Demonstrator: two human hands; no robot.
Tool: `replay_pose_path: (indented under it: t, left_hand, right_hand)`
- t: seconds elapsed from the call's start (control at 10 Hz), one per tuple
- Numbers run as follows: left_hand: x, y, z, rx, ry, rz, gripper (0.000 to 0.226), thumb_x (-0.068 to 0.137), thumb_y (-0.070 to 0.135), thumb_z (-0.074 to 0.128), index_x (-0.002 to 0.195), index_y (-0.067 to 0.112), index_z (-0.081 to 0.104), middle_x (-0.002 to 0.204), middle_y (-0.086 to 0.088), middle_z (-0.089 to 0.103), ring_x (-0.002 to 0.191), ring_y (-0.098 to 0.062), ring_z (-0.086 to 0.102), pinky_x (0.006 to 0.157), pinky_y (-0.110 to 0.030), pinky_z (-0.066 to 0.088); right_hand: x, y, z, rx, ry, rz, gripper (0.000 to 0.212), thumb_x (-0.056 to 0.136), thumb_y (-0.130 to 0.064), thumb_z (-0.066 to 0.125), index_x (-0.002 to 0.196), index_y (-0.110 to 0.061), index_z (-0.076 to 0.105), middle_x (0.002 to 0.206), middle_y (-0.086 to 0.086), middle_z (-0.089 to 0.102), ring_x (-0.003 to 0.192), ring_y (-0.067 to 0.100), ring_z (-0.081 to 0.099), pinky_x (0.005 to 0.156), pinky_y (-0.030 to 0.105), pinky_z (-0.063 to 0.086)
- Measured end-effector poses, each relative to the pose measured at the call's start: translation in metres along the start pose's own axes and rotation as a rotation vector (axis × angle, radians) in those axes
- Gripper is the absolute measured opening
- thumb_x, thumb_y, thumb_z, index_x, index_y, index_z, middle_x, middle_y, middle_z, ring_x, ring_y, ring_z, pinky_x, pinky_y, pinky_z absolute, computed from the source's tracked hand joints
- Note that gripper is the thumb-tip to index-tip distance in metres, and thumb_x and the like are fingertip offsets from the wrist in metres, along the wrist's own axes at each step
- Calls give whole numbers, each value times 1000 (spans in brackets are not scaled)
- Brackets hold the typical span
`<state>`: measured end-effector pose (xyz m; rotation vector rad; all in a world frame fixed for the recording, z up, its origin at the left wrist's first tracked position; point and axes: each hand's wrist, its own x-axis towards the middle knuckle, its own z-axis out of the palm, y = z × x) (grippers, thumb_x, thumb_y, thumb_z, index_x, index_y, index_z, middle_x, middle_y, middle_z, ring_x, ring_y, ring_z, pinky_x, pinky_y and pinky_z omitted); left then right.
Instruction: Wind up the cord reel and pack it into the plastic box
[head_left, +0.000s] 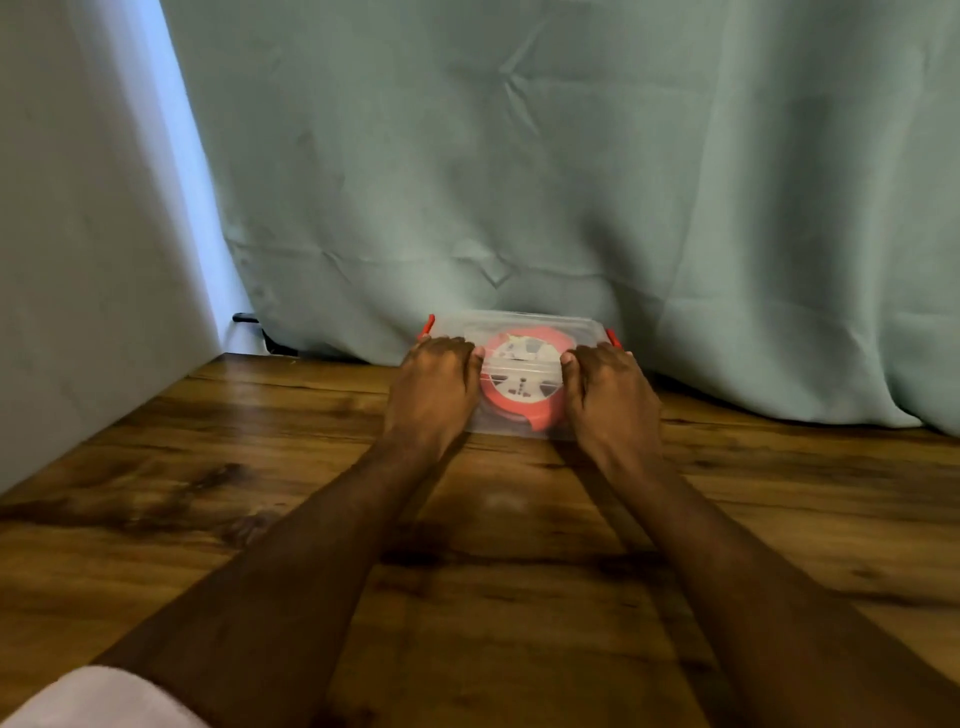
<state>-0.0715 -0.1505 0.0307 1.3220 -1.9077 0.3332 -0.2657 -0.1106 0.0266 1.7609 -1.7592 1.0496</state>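
Cord reel (522, 387): a round reel with a red rim and a white centre, lying flat inside the plastic box and seen through the clear lid.
Plastic box (519, 325): a clear, shallow box with its lid on, standing on the worktop at the far edge, right up against the hanging curtain.
Box latches: a red latch (427, 325) at the left end and another red latch (613, 338) at the right end, both partly hidden by the fingers.
Left hand (434, 387): it lies palm down over the left part of the lid, fingers bent over the far left edge by the latch, thumb resting on the lid beside the reel; whether it presses or grips cannot be told.
Right hand (608, 392): it lies palm down over the right part of the lid in the same manner, fingers reaching toward the right latch, thumb on the lid near the reel's right side.
Arms: both forearms are bare and stretched forward across the worktop.
Worktop (260, 493): dark brown wood grain with a glossy surface.
Curtain (519, 182): pale green cloth hanging behind the box, its hem on the worktop.
Wall (78, 234): a plain light surface on the left.
Near corner: a bit of pale cloth (98, 699) at the lower left.
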Motion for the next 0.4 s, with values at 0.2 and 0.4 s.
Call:
replay_pose_path:
  t: [0.2, 0.4]
  left_hand:
    - [9, 0, 3, -22, -103, -23, 38, 108, 32, 44, 107, 8, 74, 109, -15, 77, 105, -33, 68, 93, -40, 50]
    - [29, -1, -57, -133, -114, -103, 70, 107, 56, 33, 158, 9, 41, 168, -12, 37, 158, -23, 29, 129, -37, 19]
  right_hand:
    - [13, 1, 2, -96, -68, 65, 45, 107, -37, 40, 104, -11, 75, 104, 14, 72, 93, 30, 67, 75, 35, 51]
    - [60, -2, -62, 112, -147, 154, 58, 106, -58, 25, 130, -22, 65, 129, 18, 68, 121, 39, 62, 97, 45, 50]
